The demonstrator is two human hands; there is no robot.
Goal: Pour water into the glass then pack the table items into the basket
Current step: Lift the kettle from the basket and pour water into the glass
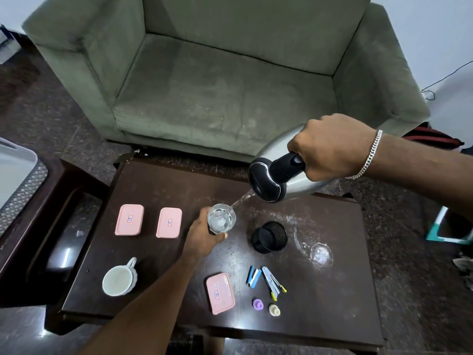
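My right hand (330, 147) grips the black handle of a steel kettle (271, 180), tilted down to the left above the dark table (163, 185). A stream of water runs from its spout into a clear glass (221, 218), which holds some water. My left hand (203, 237) is wrapped around the near side of the glass and holds it upright. Three pink lidded boxes lie on the table: two at the left (129, 219) (169, 222) and one at the front (220, 292). A white mug (119, 279) stands at the front left.
A black mesh cup (269, 237) stands right of the glass, with a wet ring (321, 253) beyond it. Pens and markers (266, 279) and two small caps (257, 304) (274, 310) lie at the front right. A grey basket (18, 185) sits at far left. A green armchair (225, 73) is behind the table.
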